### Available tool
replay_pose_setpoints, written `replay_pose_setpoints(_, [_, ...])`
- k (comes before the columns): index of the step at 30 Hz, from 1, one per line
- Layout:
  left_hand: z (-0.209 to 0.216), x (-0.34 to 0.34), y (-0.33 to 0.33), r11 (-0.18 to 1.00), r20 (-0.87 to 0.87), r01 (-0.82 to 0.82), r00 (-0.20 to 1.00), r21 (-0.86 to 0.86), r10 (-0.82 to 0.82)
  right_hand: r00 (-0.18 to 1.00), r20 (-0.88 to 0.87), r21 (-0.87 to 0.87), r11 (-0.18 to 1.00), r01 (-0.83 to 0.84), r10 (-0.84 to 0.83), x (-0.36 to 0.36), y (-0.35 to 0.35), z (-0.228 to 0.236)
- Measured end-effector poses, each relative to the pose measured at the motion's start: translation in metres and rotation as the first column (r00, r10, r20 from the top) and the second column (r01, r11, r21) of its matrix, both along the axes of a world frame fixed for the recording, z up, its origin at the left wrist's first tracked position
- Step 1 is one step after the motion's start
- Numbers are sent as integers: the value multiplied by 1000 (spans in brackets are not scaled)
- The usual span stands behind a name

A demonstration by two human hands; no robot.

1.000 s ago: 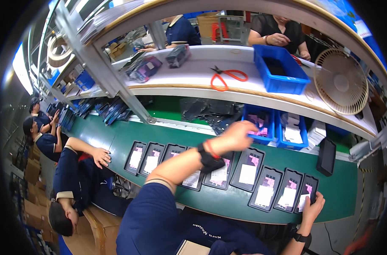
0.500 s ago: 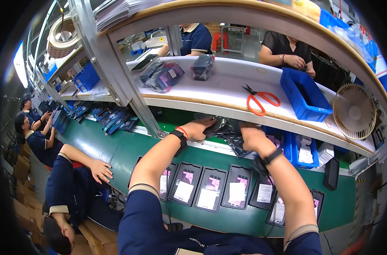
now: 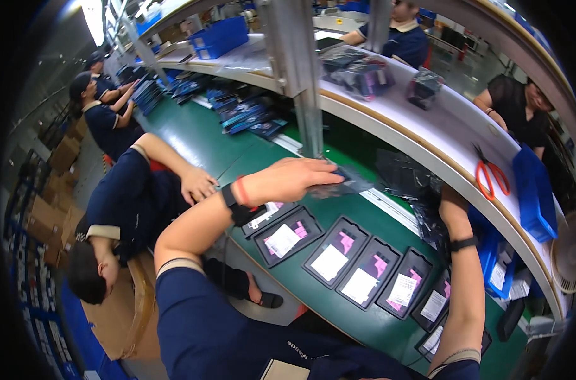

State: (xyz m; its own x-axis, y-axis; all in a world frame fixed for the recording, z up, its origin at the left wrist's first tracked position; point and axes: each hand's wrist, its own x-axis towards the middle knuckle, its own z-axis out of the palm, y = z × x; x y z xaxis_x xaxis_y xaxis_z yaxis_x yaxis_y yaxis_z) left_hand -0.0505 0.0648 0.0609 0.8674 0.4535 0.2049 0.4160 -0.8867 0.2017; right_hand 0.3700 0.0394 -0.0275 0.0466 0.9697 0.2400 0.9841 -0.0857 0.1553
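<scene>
My left hand [image 3: 294, 180] is closed on a small dark item in a clear plastic bag [image 3: 351, 182], held above the green worktable [image 3: 237, 149]. My right hand [image 3: 452, 212] reaches beneath the shelf edge beside a heap of dark plastic-bagged items [image 3: 405, 177]; its fingers are hidden. Below my arms runs a row of several black trays [image 3: 338, 250], with pink pieces and white printed papers in them.
A metal post [image 3: 294, 82] carries the white shelf [image 3: 421, 136], with orange-handled scissors [image 3: 490, 177] and a blue bin [image 3: 533, 196]. At my left a co-worker's forearm [image 3: 167, 158] rests at the table. More dark packs [image 3: 243, 114] lie farther left.
My left hand has come away from the heap toward the left with a bagged item. My right hand stays at the heap. The view has swung left.
</scene>
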Motion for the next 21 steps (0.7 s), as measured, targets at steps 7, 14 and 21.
replay_pose_setpoints(7, [-92,-153,-60,972,-159,-201,963,119,219,872,-125,74,881,-467,472,-227,-110,46])
replay_pose_setpoints(14, [-110,-129,-84,899,-193,-421,898,-121,395,845,-89,215,838,-501,528,-333,-105,-17])
replay_pose_setpoints(21, [-120,-118,-94,841,-95,-534,845,-89,527,868,248,19,894,-448,429,-369,-134,-21])
